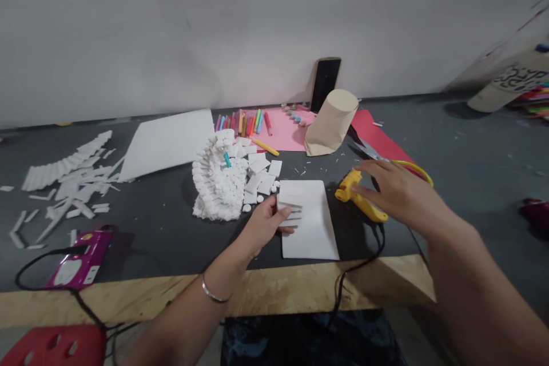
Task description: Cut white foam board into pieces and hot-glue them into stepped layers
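My left hand (pixel 269 222) pinches a small white foam piece (pixel 290 203), with thin strips showing below its edge. The piece is over a white foam rectangle (pixel 311 229) near the table's front edge. My right hand (pixel 397 191) is at a yellow glue gun (pixel 360 200), fingers stretched out and thumb apart around its upper end; whether they touch it is unclear. A black cord (pixel 343 286) runs from the gun over the front edge. Left of my left hand stands a white ruffled foam model (pixel 219 180) with a teal peg (pixel 227 160) on it, beside loose white squares (pixel 259 174).
Behind are several coloured pens (pixel 244 123) on pink paper (pixel 291 131), a phone (pixel 326 83) leaning on the wall and a beige tapered form (pixel 332 123). Scissors (pixel 371 151) lie on red paper (pixel 381 137). Foam scraps (pixel 81 177) and a purple box (pixel 81 257) are left.
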`<move>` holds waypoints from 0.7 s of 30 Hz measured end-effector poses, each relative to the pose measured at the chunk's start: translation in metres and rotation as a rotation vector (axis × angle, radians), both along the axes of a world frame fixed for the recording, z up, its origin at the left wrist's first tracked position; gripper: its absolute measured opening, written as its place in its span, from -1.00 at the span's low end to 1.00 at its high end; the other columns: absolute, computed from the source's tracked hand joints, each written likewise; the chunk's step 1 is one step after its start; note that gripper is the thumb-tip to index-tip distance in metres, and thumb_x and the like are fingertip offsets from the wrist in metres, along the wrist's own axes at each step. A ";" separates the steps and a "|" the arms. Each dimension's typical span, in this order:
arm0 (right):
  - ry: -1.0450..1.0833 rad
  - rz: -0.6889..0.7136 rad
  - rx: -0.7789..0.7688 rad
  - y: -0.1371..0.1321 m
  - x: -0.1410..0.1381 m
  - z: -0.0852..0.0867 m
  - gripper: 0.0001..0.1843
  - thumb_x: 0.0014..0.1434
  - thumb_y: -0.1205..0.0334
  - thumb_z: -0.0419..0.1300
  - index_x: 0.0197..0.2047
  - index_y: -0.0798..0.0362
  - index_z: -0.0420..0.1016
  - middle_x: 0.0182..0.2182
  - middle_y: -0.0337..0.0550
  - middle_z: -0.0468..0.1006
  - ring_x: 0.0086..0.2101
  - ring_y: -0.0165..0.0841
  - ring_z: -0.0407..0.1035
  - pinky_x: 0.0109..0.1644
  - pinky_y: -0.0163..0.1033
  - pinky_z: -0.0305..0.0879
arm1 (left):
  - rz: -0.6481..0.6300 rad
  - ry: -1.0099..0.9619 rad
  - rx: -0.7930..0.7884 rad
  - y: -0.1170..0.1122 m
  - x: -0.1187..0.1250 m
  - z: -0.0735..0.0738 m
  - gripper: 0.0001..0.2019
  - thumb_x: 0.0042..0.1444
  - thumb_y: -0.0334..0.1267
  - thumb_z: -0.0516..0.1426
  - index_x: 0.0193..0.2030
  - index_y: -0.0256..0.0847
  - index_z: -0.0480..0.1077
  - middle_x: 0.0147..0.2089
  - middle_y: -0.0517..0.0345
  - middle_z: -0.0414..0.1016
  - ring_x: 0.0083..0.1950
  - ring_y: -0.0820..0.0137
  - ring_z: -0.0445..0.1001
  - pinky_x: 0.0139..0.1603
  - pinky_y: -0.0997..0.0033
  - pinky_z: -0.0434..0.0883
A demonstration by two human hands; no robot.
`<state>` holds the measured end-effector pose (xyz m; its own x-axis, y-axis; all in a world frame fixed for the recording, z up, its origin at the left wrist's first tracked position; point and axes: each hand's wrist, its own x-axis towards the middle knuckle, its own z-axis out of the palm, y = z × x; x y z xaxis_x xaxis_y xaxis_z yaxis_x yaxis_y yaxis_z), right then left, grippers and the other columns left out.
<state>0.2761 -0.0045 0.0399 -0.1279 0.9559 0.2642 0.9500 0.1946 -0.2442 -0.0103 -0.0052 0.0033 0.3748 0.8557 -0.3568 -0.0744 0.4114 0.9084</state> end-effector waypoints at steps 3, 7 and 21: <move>0.023 0.233 -0.031 0.036 -0.035 0.019 -0.69 0.29 0.17 0.04 0.00 0.04 0.51 -0.04 -0.02 0.57 -0.03 -0.13 0.44 0.05 -0.02 0.34 | -0.034 0.014 0.012 0.000 0.000 -0.001 -0.51 -0.07 -0.03 0.32 -0.05 -0.27 0.43 -0.08 -0.03 0.54 -0.19 0.34 0.51 -0.36 0.43 0.53; 0.046 0.482 -0.159 0.092 -0.097 0.011 -0.62 0.30 0.35 0.00 0.11 0.04 0.46 0.06 -0.06 0.54 0.00 -0.23 0.44 0.07 -0.13 0.34 | -0.039 0.006 0.023 0.001 0.000 -0.001 -0.48 -0.08 0.00 0.32 -0.04 -0.28 0.42 -0.14 -0.01 0.55 -0.25 0.36 0.50 -0.38 0.42 0.52; 0.028 0.424 -0.202 0.116 -0.121 -0.006 -0.69 0.15 0.29 0.20 -0.02 0.12 0.49 -0.07 0.04 0.52 -0.22 -0.25 0.45 -0.20 -0.25 0.31 | -0.050 0.006 0.033 0.001 0.000 0.003 -0.45 -0.10 0.02 0.32 -0.02 -0.28 0.41 0.02 -0.10 0.51 -0.19 0.30 0.52 -0.39 0.43 0.52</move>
<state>0.1546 0.1118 0.0341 -0.5139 0.8534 0.0871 0.7893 0.5102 -0.3416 -0.0101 -0.0046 0.0059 0.4153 0.8473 -0.3310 -0.0491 0.3842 0.9219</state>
